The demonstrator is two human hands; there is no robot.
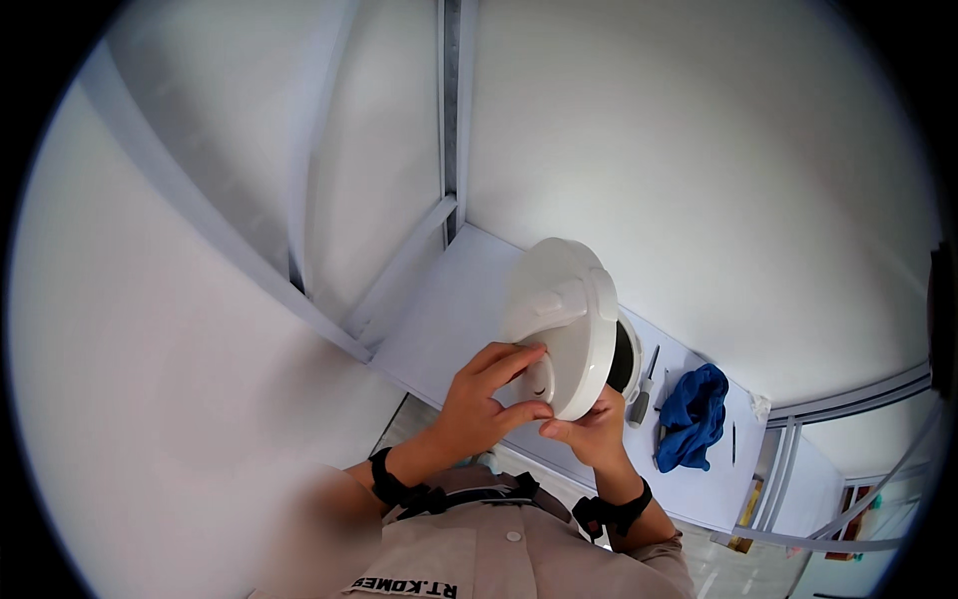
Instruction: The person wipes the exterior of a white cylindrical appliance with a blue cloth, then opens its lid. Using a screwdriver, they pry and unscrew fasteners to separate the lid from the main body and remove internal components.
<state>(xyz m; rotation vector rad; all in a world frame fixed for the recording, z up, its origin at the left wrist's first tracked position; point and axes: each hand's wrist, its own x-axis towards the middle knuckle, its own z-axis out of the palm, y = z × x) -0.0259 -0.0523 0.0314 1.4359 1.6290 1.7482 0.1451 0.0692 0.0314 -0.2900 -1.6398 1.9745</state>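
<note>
Head view, checked from my remote station: left hand (487, 394) grasps the near side of a round white cover (571, 349), thumb and fingers spread; right hand (597, 431) grips its lower rim. I find the cover tilted above the table (439, 324), left of a grey-handled tool (640, 405) and blue cloth (691, 414).

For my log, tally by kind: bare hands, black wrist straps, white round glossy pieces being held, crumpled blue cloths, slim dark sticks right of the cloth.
Bare left hand and right hand: 2
Black left strap and right strap: 2
White round glossy piece: 1
Crumpled blue cloth: 1
Slim dark stick: 1
Total: 7
</note>
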